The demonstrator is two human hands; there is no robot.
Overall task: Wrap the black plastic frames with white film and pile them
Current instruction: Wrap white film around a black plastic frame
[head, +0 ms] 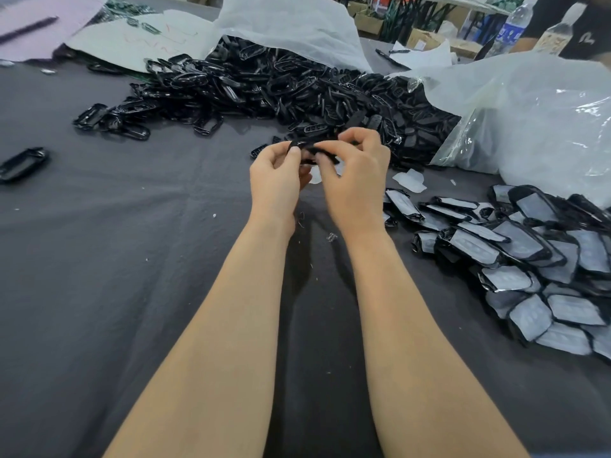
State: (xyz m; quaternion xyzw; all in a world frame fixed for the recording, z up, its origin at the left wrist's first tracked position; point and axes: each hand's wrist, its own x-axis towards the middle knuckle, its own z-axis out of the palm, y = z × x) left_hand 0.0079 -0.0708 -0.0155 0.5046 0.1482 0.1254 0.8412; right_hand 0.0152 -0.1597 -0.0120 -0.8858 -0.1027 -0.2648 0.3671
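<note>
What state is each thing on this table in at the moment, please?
left hand, pinching one end of the held frame.
right hand, pinching its other end.
held frame, between both hands, wrap state unclear.
bare frames, loose heap spilling from the clear bag.
clear bag, lying open.
wrapped frames, piled at the right.

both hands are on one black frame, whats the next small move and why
Probably fold the white film tight round the black frame that the left hand and right hand pinch: film shows only below it, so the wrap looks unfinished. The wrapped pile lies to the right for afterwards.
</note>
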